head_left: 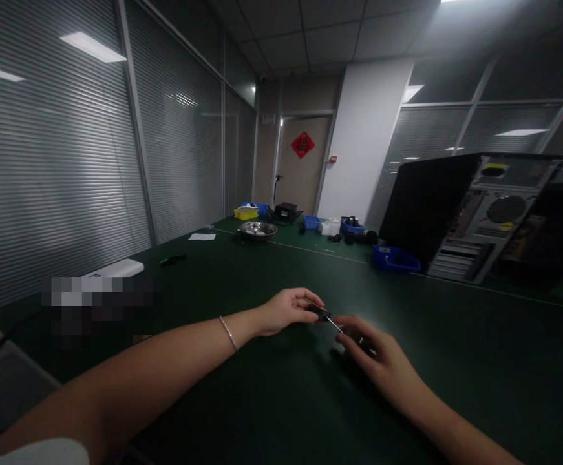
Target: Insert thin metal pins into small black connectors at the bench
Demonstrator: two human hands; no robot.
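Over the green table, my left hand [288,311] pinches a small dark part [318,312] between thumb and fingers. What kind of part it is cannot be made out in the dim light. My right hand [377,349] is closed around a screwdriver [335,324]; its thin bright shaft points left and up, and most of the dark handle is hidden by my fingers. The shaft's end meets the part, touching it or entering it. Both hands are close together near the middle of the table.
At right stands a computer case [475,213] with a blue tray [395,258] beside it. Farther back are a metal bowl [258,232], a yellow bin [245,213], a black box [286,211] and blue bins [311,223]. White paper [202,237] and a white device [119,268] lie left.
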